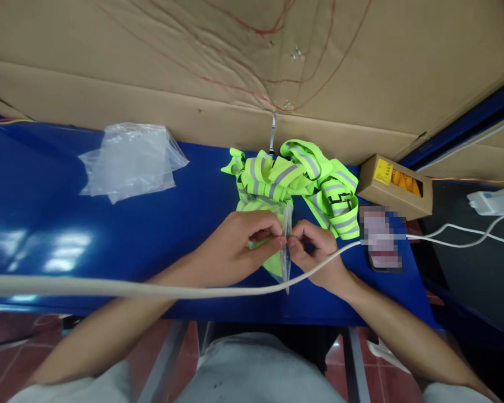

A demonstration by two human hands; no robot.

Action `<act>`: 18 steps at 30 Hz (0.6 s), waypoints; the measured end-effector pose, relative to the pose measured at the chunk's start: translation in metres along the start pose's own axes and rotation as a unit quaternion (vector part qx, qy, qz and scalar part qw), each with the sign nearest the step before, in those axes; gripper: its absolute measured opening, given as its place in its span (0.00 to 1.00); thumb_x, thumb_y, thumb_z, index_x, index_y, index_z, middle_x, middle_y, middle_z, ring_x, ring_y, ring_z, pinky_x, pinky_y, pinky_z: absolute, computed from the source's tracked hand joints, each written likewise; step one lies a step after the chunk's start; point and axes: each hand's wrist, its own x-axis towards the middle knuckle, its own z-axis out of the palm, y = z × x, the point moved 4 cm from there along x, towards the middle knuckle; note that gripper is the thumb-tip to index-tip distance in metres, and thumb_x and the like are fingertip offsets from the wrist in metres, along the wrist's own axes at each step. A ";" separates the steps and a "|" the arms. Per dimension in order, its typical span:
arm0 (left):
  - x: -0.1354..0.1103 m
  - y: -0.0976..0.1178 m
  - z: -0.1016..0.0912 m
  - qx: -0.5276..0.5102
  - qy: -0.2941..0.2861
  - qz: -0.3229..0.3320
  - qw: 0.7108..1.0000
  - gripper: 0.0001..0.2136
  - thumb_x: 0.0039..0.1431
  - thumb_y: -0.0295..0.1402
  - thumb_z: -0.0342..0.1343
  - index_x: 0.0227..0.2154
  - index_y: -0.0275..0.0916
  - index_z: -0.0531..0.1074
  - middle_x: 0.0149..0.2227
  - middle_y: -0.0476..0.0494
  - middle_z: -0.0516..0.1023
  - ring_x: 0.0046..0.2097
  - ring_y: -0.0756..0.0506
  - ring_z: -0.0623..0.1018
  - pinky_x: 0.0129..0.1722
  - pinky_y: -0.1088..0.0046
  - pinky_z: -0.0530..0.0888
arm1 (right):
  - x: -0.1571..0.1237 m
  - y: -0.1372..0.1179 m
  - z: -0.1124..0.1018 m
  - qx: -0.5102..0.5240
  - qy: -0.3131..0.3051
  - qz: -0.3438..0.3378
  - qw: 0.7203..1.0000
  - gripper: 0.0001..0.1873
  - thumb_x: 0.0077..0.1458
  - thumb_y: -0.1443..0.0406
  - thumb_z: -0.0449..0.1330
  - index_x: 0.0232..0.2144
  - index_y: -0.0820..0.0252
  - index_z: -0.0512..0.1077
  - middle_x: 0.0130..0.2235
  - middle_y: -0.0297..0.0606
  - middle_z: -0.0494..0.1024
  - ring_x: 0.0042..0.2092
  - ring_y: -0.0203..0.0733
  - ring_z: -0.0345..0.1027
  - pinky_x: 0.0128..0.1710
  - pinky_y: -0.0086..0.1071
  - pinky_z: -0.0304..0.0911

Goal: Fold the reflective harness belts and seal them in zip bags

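My left hand (239, 243) pinches one edge of a clear plastic bag (286, 266) between thumb and fingertips. Opposite it, my right hand (317, 254) grips the same edge with thumb and forefinger, the two sets of fingertips nearly touching. Neon yellow-green material shows inside the bag, partly hidden behind my left hand. Just beyond my hands lies a tangled heap of neon yellow-green reflective straps (294, 173) with grey stripes.
Flat clear bags (134, 159) lie at the back left of the blue table (67, 218). A cardboard box (399, 187) with orange contents and a blurred-out phone (382, 238) are on the right. A white cable (218, 292) crosses in front of my forearms.
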 end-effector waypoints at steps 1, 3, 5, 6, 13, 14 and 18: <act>-0.002 0.001 -0.002 -0.013 0.025 -0.007 1.000 0.11 0.67 0.33 0.58 0.27 0.37 0.71 0.24 0.55 0.66 0.27 0.54 0.63 0.26 0.78 0.59 | 0.001 0.001 -0.002 -0.036 0.019 -0.011 0.999 0.12 0.61 0.68 0.61 0.26 0.57 0.65 0.23 0.25 0.64 0.24 0.29 0.57 0.25 0.25 0.53; -0.005 0.001 -0.011 -0.047 0.075 -0.029 0.996 0.13 0.66 0.33 0.58 0.26 0.37 0.68 0.23 0.54 0.63 0.25 0.54 0.60 0.24 0.78 0.56 | 0.002 0.004 -0.006 -0.091 0.055 -0.018 0.994 0.12 0.58 0.71 0.60 0.24 0.57 0.63 0.22 0.25 0.63 0.24 0.29 0.55 0.24 0.25 0.52; -0.007 0.000 -0.019 -0.070 0.103 -0.049 0.991 0.13 0.66 0.34 0.59 0.26 0.37 0.68 0.23 0.54 0.62 0.25 0.54 0.59 0.22 0.78 0.56 | 0.003 0.006 -0.010 -0.121 0.087 -0.023 0.989 0.13 0.57 0.71 0.60 0.23 0.57 0.63 0.22 0.25 0.62 0.23 0.29 0.54 0.24 0.25 0.52; -0.007 0.000 -0.022 -0.072 0.103 -0.051 0.991 0.13 0.66 0.35 0.60 0.26 0.37 0.69 0.23 0.54 0.62 0.25 0.54 0.60 0.22 0.78 0.56 | 0.003 0.005 -0.011 -0.130 0.103 -0.030 0.986 0.13 0.58 0.71 0.60 0.24 0.57 0.63 0.22 0.25 0.62 0.24 0.29 0.54 0.24 0.25 0.52; -0.001 -0.006 -0.001 -0.090 0.112 -0.029 0.989 0.12 0.68 0.36 0.60 0.29 0.37 0.71 0.25 0.53 0.68 0.24 0.56 0.65 0.23 0.82 0.61 | -0.001 -0.009 -0.012 -0.157 0.048 -0.080 0.983 0.10 0.63 0.62 0.69 0.30 0.59 0.77 0.25 0.30 0.71 0.26 0.30 0.60 0.27 0.28 0.54; -0.001 -0.007 0.005 -0.096 0.113 -0.027 0.989 0.12 0.68 0.36 0.59 0.30 0.37 0.70 0.26 0.53 0.69 0.24 0.56 0.66 0.23 0.82 0.62 | 0.000 -0.005 -0.012 -0.153 0.022 -0.041 0.987 0.12 0.63 0.60 0.69 0.29 0.60 0.78 0.24 0.31 0.72 0.25 0.30 0.60 0.26 0.29 0.53; 0.003 -0.010 0.014 -0.106 0.039 -0.031 0.993 0.12 0.70 0.40 0.59 0.33 0.37 0.72 0.28 0.52 0.74 0.28 0.53 0.74 0.29 0.81 0.69 | 0.004 0.020 -0.008 -0.045 -0.110 0.140 0.983 0.17 0.65 0.54 0.64 0.34 0.61 0.83 0.26 0.33 0.76 0.25 0.32 0.62 0.25 0.28 0.54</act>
